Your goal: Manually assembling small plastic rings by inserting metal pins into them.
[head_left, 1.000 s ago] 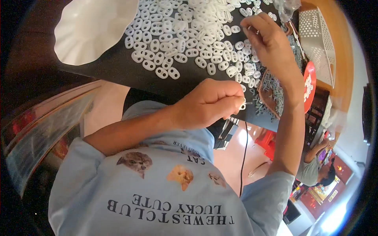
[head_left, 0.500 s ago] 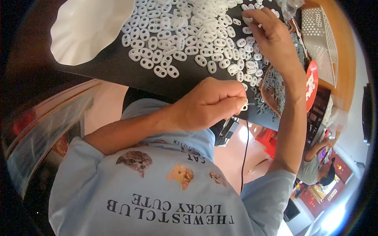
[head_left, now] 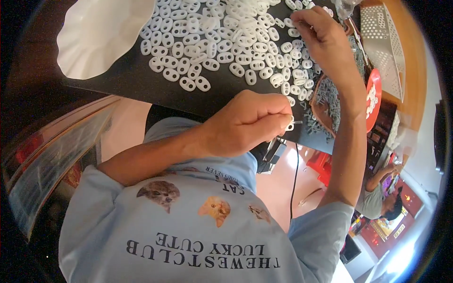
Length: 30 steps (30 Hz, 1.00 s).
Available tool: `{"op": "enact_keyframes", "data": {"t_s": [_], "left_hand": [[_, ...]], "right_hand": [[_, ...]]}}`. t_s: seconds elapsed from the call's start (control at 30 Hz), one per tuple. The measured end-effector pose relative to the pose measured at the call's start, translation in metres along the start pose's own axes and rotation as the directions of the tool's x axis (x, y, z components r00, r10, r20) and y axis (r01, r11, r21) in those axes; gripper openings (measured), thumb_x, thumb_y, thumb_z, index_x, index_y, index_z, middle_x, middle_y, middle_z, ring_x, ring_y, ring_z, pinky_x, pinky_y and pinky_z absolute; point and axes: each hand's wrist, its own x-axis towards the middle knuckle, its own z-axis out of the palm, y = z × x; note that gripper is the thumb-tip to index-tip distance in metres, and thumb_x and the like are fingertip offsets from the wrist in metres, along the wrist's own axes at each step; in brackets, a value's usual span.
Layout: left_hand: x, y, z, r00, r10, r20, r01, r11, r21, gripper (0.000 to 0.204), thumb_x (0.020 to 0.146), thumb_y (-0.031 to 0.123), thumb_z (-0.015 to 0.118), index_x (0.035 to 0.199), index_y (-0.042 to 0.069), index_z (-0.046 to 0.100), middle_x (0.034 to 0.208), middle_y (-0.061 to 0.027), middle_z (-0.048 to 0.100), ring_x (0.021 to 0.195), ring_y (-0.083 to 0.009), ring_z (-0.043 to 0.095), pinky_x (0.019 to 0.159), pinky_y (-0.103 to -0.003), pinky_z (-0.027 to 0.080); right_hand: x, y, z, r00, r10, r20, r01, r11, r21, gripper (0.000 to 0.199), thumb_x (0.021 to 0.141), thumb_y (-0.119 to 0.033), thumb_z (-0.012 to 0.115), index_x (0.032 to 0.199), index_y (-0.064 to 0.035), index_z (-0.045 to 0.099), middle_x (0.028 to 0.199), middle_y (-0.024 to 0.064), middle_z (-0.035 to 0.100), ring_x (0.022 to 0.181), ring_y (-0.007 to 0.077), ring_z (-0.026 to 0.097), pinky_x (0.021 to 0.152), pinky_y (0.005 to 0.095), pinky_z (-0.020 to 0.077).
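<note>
A big heap of small white plastic oval pieces (head_left: 226, 33), each with two holes, lies spread on a flat black bench (head_left: 127, 80). The pieces look smooth and a bit shiny. At the far left sits a white paper plate with a wavy rim (head_left: 94, 33). On the right of the bench is a round brown bowl (head_left: 325, 101) full of tiny grey metal bits that look rough and spiky. Just beside it is a red round lid (head_left: 374, 101). Further right, a white plastic basket with many holes (head_left: 384, 28) rests on an orange wooden top.

The left hand (head_left: 245, 123) is near the person, at the near edge of the bench. Its fingers are curled tight together into a fist, and the thumb and first finger pinch one small white oval piece with a thin grey screw (head_left: 291, 123) poking out to the right. Most of that piece is hidden by the fingers.

The right hand (head_left: 325, 40) reaches far across, over the right side of the white heap. Its fingers are bent and close together, with the tips touching the white pieces. I cannot tell whether they grip one.

The person wears a light blue shirt with cat pictures (head_left: 198, 226). A thin black cable (head_left: 295, 174) hangs down below the bench. The rim of the view is dark and bent.
</note>
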Motion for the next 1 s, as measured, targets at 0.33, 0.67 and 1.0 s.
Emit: {"op": "enact_keyframes", "data": {"t_s": [0.33, 0.67, 1.0], "left_hand": [[0.001, -0.003, -0.001, 1.000, 0.030, -0.001, -0.030, 1.000, -0.003, 0.019, 0.091, 0.013, 0.045, 0.080, 0.000, 0.053, 0.061, 0.0002, 0.048, 0.053, -0.0052, 0.041, 0.048, -0.022, 0.033], [0.002, -0.001, 0.001, 0.999, 0.033, -0.022, -0.033, 0.999, -0.009, 0.019, 0.091, 0.014, 0.046, 0.080, 0.000, 0.054, 0.062, 0.0000, 0.049, 0.055, -0.0043, 0.042, 0.049, -0.021, 0.033], [-0.001, 0.000, 0.005, 0.995, 0.031, -0.096, -0.042, 0.993, -0.114, 0.019, 0.091, 0.015, 0.046, 0.081, 0.002, 0.056, 0.063, -0.0001, 0.051, 0.053, -0.0025, 0.039, 0.046, -0.019, 0.029]], "right_hand": [[0.009, -0.018, -0.017, 0.995, 0.060, 0.075, -0.053, 0.994, -0.100, 0.008, 0.079, -0.005, 0.058, 0.082, 0.0026, 0.059, 0.073, 0.0170, 0.054, 0.069, 0.0323, 0.056, 0.061, 0.0389, 0.0446], [0.017, -0.010, -0.013, 0.980, 0.119, 0.158, -0.099, 0.987, -0.125, 0.013, 0.077, -0.009, 0.061, 0.082, 0.0016, 0.056, 0.075, 0.0174, 0.056, 0.070, 0.0315, 0.056, 0.062, 0.0384, 0.0446], [-0.032, -0.037, -0.036, 0.861, 0.421, 0.286, -0.475, 0.866, 0.154, 0.008, 0.084, -0.004, 0.060, 0.089, 0.0001, 0.056, 0.076, -0.0024, 0.048, 0.068, 0.0035, 0.042, 0.059, 0.0202, 0.0358]]}}
